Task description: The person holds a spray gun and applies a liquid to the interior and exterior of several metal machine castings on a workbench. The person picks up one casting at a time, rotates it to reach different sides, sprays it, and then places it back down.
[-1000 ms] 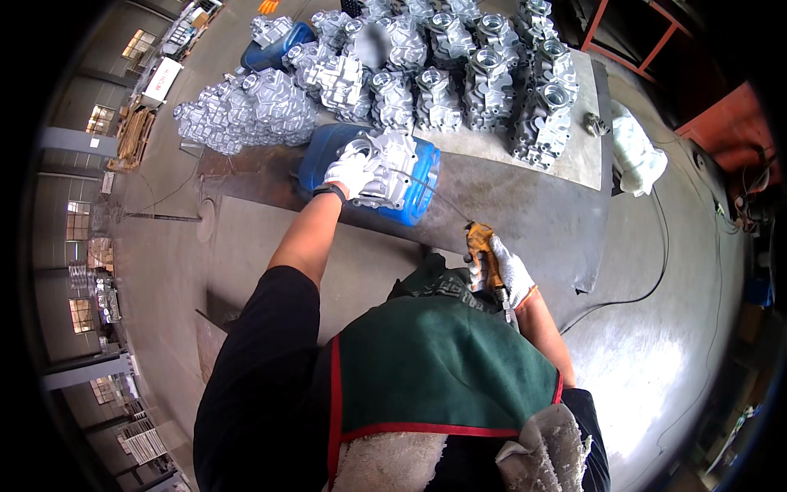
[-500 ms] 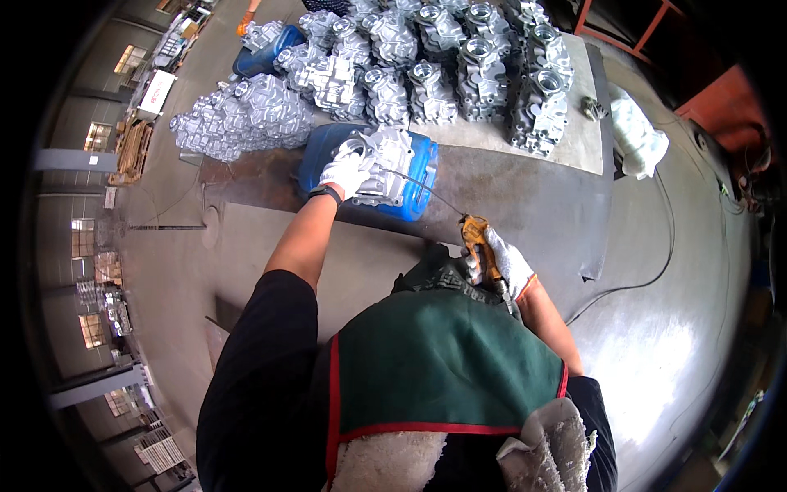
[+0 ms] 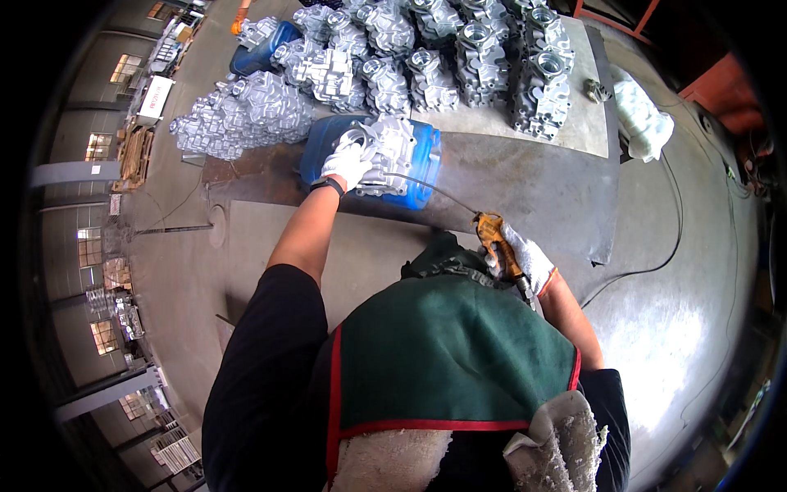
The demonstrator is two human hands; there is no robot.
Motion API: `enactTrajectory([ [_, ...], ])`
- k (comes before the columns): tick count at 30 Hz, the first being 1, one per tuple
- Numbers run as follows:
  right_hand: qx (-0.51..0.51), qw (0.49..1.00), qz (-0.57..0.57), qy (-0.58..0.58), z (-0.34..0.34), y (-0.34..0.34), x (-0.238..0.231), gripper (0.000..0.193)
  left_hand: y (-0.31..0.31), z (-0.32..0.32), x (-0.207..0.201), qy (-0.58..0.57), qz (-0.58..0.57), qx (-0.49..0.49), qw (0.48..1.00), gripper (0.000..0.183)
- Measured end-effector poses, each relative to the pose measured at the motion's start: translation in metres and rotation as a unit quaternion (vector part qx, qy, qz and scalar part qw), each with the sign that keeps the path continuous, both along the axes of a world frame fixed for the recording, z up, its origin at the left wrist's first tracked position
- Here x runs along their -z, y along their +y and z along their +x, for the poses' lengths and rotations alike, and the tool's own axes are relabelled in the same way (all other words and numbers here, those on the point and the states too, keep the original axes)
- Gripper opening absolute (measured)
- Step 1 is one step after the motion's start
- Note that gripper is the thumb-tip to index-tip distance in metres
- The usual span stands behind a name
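A silver-grey metal casting (image 3: 393,156) with a round opening rests on a blue plastic drum (image 3: 321,141) lying on the table. My left hand (image 3: 346,167), in a white glove, grips the casting by the ring at its left side. In my right hand (image 3: 529,261), gloved too, is a yellow air blow gun (image 3: 492,233), with my fingers wrapped round its handle. From the gun a long thin nozzle tube (image 3: 438,190) reaches up and left to the casting's right lower side. Whether its tip goes into a hole I cannot tell.
Several similar castings (image 3: 484,61) stand in rows on the table's far part, more (image 3: 246,115) piled at the left. The dark metal tabletop (image 3: 525,180) ends at right near a white sack (image 3: 641,115) and a hose (image 3: 676,221). At the far left a co-worker's orange glove (image 3: 238,25) shows.
My right hand has shifted slightly right with the blow gun, and the nozzle has moved with it. My left hand stays on the casting. The whole view has tilted a little.
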State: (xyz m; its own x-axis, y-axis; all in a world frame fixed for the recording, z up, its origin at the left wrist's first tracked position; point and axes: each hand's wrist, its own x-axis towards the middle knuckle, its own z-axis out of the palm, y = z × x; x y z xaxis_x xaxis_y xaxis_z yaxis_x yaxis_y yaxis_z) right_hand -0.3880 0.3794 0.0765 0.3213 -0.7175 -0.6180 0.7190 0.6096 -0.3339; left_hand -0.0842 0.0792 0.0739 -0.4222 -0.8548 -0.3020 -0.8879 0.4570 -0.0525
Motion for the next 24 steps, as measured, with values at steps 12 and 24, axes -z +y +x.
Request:
enactTrajectory([
  [12, 0.012, 0.998, 0.004, 0.055, 0.001, -0.002, -0.003, 0.040, 0.002, 0.001, -0.002, 0.003, -0.014, 0.029, 0.999, 0.052],
  [24, -0.004, 1.000, -0.021, 0.000, 0.006, -0.004, 0.003, 0.042, 0.000, -0.002, -0.003, -0.005, 0.012, 0.003, 1.000, 0.051],
])
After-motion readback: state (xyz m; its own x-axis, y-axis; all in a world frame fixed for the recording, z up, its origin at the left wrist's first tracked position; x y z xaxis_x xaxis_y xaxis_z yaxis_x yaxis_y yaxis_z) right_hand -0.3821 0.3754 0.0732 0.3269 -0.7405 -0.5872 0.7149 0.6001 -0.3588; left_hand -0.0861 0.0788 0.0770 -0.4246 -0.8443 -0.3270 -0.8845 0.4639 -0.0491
